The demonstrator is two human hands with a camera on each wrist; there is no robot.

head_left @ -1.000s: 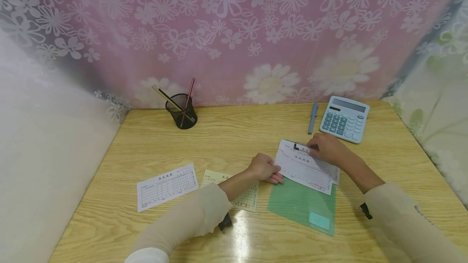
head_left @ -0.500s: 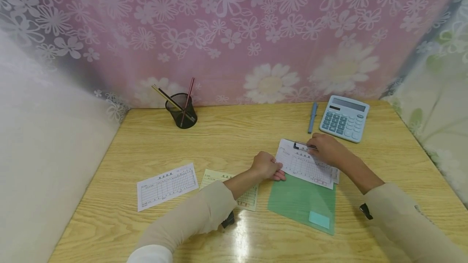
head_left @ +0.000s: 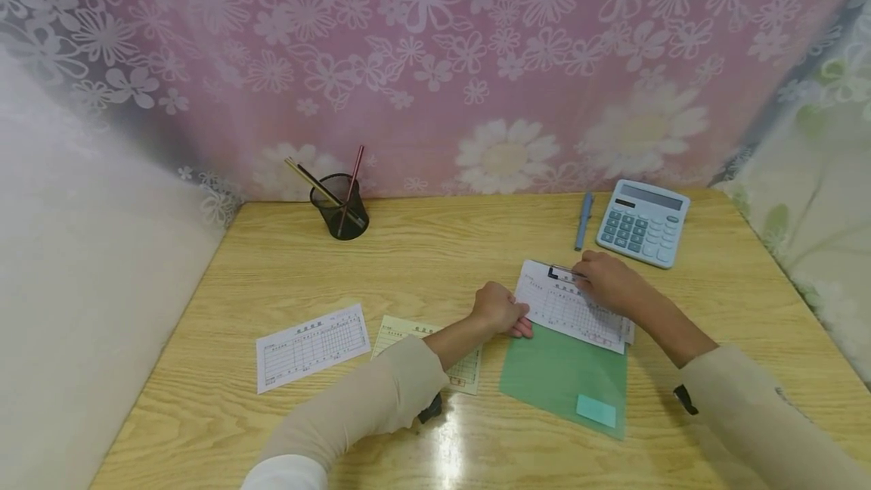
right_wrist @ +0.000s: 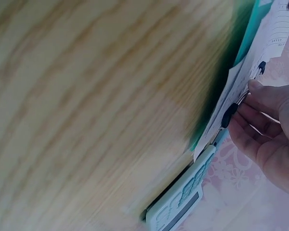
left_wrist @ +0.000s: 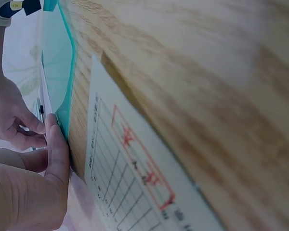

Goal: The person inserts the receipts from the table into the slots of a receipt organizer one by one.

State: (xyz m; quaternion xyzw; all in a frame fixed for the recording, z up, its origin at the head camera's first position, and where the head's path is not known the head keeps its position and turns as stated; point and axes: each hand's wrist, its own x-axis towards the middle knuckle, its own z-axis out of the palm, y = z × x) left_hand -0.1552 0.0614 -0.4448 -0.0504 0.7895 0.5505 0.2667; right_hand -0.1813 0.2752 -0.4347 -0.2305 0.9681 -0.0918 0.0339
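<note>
"So what does the right hand (head_left: pixel 607 283) hold?"
"The clip (head_left: pixel 559 274), at the paper's (head_left: pixel 568 313) top edge."
"And the left hand (head_left: pixel 500 309)?"
"It pinches the paper's left end. The paper lies between both hands, long side left to right."

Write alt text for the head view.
The right hand pinches the dark metal clip of a translucent green clipboard while the left hand holds the left edge of white printed paper forms. A rectangular pale-blue calculator and slim blue pen lie beyond.
</note>
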